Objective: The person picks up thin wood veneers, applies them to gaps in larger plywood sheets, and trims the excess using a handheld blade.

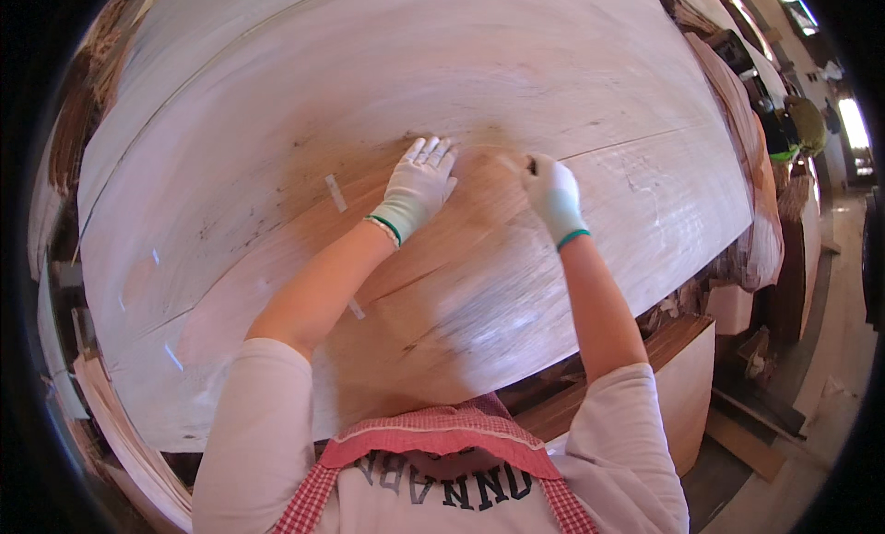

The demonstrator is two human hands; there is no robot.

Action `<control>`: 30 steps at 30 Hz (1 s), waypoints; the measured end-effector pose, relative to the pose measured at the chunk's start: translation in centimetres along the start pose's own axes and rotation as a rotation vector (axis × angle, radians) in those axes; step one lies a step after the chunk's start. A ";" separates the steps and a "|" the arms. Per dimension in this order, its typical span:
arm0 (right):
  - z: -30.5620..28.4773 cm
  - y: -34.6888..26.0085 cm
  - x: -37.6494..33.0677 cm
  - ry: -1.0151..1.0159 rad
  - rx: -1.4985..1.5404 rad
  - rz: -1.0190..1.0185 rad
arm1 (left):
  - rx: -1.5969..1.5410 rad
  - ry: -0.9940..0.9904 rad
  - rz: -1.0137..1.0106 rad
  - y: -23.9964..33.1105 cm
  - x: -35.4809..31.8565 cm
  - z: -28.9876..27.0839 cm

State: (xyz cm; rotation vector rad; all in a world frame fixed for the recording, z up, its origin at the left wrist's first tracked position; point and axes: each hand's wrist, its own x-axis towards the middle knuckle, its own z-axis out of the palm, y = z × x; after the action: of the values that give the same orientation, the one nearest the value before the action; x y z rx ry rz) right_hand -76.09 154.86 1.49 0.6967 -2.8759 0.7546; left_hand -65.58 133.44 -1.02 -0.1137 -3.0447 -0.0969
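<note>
A large thin sheet of wood veneer (277, 101) lies flat and fills most of the view. My left hand (419, 186), in a white glove with a green cuff, presses flat on it near the middle, fingers spread. My right hand (553, 193), gloved the same way, is closed with its fingertips pinched on a strip of pale tape (510, 162) on the veneer, just right of the left hand. Another short piece of tape (336, 192) sticks to the sheet left of my left wrist. A long crack (645, 140) runs rightward from my right hand.
Stacks of veneer sheets (129, 442) lie under and left of the top sheet. A wooden board stack (682, 387) stands at the lower right, beside a floor aisle (830, 350). Another person in green (797, 129) is far off at the upper right.
</note>
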 end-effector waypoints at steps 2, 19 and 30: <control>-2.9 2.7 0.1 -0.102 0.327 0.278 | 0.008 -0.009 -0.030 1.6 2.2 -0.4; -3.4 6.1 -2.3 -0.369 0.468 0.345 | -0.601 0.455 -0.045 13.2 3.0 0.1; -10.2 7.6 -12.8 -0.423 0.393 0.459 | -0.791 0.294 -0.332 7.4 -2.7 -5.8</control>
State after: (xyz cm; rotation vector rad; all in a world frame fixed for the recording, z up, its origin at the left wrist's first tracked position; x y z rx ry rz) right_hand -68.36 170.90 4.48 0.2303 -3.3614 1.4106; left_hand -61.76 140.20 4.97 0.3228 -2.5202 -1.2044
